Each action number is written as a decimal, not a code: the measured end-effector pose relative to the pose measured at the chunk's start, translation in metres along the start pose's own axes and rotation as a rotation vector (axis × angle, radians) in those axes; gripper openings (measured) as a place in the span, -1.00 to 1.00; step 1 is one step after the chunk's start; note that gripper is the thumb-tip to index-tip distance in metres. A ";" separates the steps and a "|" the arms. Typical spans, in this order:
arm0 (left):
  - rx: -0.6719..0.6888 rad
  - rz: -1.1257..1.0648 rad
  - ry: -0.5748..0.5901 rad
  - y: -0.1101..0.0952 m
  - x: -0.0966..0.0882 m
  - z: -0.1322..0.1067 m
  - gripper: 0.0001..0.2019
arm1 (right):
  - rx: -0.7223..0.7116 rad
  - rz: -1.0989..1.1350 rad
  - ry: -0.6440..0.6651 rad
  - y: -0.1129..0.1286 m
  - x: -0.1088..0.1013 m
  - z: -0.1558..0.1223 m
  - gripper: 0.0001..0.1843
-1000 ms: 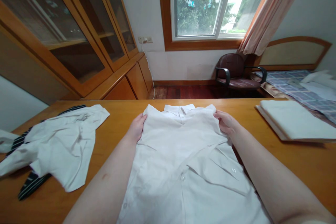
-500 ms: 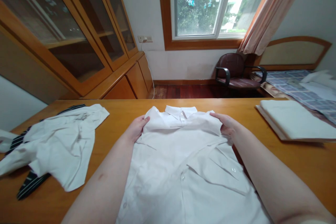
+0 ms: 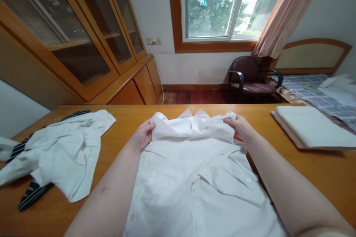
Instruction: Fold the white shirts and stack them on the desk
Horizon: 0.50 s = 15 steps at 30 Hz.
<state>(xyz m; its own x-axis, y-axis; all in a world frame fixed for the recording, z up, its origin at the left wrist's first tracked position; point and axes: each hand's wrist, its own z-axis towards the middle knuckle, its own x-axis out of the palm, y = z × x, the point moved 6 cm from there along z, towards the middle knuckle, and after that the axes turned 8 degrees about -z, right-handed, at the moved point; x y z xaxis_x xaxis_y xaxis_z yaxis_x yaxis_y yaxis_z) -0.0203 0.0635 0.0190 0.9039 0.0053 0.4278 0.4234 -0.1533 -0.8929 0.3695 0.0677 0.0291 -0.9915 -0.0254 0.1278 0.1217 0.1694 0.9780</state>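
A white button-up shirt point(image 3: 191, 163) spreads between my forearms and runs down to the bottom of the view. Its far end is raised and folded over, and the two collar points point(image 3: 201, 113) stick up beyond the fold. My left hand point(image 3: 142, 134) pinches the left corner of the fold. The right corner is gripped between thumb and fingers by my right hand point(image 3: 239, 126). Small buttons and a flap with creases show on the nearer cloth. To the left, another white shirt point(image 3: 69, 148) lies crumpled over a dark striped cloth point(image 3: 35, 194).
A wooden table point(image 3: 116, 170) bears all of this. A stack of folded white cloth point(image 3: 314, 126) sits on its right side. Past the table stand a glass-door cabinet point(image 3: 111, 37), a brown armchair point(image 3: 250, 76) and a bed point(image 3: 325, 85).
The shirt's far end has rolled over between my hands. The collar, earlier flat with its button showing, now shows only its points behind the fold. Both hands keep nearly the same place.
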 end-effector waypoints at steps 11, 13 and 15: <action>-0.089 0.334 0.138 -0.015 0.007 -0.012 -0.56 | 0.109 -0.106 0.181 0.003 0.003 -0.010 -0.68; -0.130 0.466 0.229 -0.026 0.010 -0.021 -0.61 | 0.108 -0.208 0.316 0.012 0.005 -0.019 -0.68; -0.195 0.567 0.304 -0.033 0.015 -0.034 -0.65 | 0.108 -0.373 0.479 0.020 0.010 -0.032 -0.69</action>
<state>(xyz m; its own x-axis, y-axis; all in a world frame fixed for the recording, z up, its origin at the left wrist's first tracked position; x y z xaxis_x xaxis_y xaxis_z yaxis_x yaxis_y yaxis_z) -0.0225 0.0352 0.0601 0.9137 -0.4029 -0.0538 -0.1565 -0.2266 -0.9613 0.3641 0.0390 0.0554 -0.8321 -0.5380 -0.1351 -0.2595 0.1623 0.9520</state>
